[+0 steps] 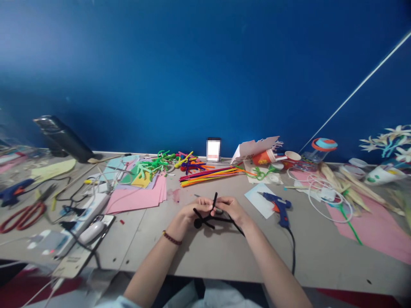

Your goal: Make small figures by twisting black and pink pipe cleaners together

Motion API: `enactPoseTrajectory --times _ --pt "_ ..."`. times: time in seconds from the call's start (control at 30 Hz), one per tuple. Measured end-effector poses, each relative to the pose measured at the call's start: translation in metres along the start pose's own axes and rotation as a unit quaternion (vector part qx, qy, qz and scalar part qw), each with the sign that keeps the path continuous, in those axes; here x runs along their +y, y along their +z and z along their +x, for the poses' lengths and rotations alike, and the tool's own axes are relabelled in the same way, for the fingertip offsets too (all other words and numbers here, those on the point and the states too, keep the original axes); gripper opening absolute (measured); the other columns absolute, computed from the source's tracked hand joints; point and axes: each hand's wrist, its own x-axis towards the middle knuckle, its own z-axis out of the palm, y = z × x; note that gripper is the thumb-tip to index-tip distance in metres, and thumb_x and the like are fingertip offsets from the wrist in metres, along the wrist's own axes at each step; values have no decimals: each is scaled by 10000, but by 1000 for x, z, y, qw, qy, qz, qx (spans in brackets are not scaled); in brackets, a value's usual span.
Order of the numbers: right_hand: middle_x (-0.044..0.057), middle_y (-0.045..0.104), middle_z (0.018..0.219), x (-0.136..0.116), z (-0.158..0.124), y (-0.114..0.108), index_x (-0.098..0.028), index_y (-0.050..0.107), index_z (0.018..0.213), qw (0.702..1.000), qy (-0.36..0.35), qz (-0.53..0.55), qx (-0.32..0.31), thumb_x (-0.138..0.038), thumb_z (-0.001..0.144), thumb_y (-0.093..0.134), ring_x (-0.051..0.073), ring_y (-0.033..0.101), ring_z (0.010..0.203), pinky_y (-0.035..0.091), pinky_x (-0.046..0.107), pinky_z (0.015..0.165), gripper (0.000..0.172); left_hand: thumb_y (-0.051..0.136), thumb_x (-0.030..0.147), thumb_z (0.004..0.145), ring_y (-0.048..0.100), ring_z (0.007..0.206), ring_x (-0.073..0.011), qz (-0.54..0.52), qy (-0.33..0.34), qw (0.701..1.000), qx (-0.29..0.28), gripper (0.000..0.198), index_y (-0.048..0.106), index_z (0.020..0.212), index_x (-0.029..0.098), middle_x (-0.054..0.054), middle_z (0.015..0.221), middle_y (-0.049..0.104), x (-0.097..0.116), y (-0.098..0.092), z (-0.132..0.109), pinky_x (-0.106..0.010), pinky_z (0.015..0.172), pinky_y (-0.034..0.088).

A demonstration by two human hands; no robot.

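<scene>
Over the middle of the table, my left hand (197, 208) and my right hand (231, 208) meet with fingertips almost touching. Between them they pinch a bent black pipe cleaner shape (221, 219). One black end sticks up between the fingertips, and other ends poke out below my left hand. A long strand runs under my right wrist toward the lower right. At the shape's left end is a round, coiled-looking black part. The fingers partly hide where the strands join.
Bundled coloured pipe cleaners (210, 176) lie beyond my hands. A blue glue gun (280, 207) with its cord rests at right on light-blue paper. Pink paper (138, 199), a power strip (84, 220) and red-handled scissors (27, 214) are at left. A dark bottle (66, 139) leans behind.
</scene>
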Motion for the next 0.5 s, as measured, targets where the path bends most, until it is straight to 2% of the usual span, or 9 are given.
enactPoseTrajectory --times 0.07,0.13,0.27,0.33,0.4,0.47,0.5 --pt "11 660 580 0 1 1 -152 687 663 998 28 61 16 -386 602 763 127 595 534 458 240 562 253 802 362 566 562 560 -129 -18 5 1000 3 296 689 644 100 -58 574 626 -2 2 2 -244 626 420" --pt "7 655 569 2 4 2 -157 676 684 990 44 124 41 -397 557 790 132 600 504 477 252 539 294 759 367 625 598 610 -159 -39 16 998 35 285 691 694 98 -76 611 644 -3 2 5 -262 670 440" --pt "-6 664 602 7 11 0 -177 645 727 976 21 172 134 -401 487 828 135 620 513 506 250 528 375 627 444 728 626 687 -203 -83 35 988 122 361 682 825 100 -114 736 671 -2 -1 12 -304 685 467" --pt "-34 625 547 9 14 -2 -178 630 731 968 17 175 178 -404 461 835 123 603 470 493 228 485 408 562 494 761 615 707 -202 -51 92 976 189 409 671 880 118 -110 786 666 -1 -3 14 -315 685 467" --pt "-64 572 504 10 16 -2 -176 624 738 962 14 182 205 -402 450 837 109 588 439 475 208 456 423 546 491 780 601 765 -199 60 192 933 300 381 653 927 156 -95 861 653 0 -2 13 -318 710 456" --pt "-86 521 477 11 16 -2 -178 621 741 956 11 189 222 -400 451 836 106 581 427 465 203 444 423 596 449 765 580 867 -211 220 293 839 403 323 634 963 197 -81 944 635 -1 1 10 -335 776 436" --pt "-92 499 464 11 16 -2 -178 621 739 955 10 189 228 -403 455 833 108 578 423 459 203 438 420 629 423 747 565 918 -224 296 330 786 430 307 632 967 209 -77 969 631 -2 3 8 -355 823 420"
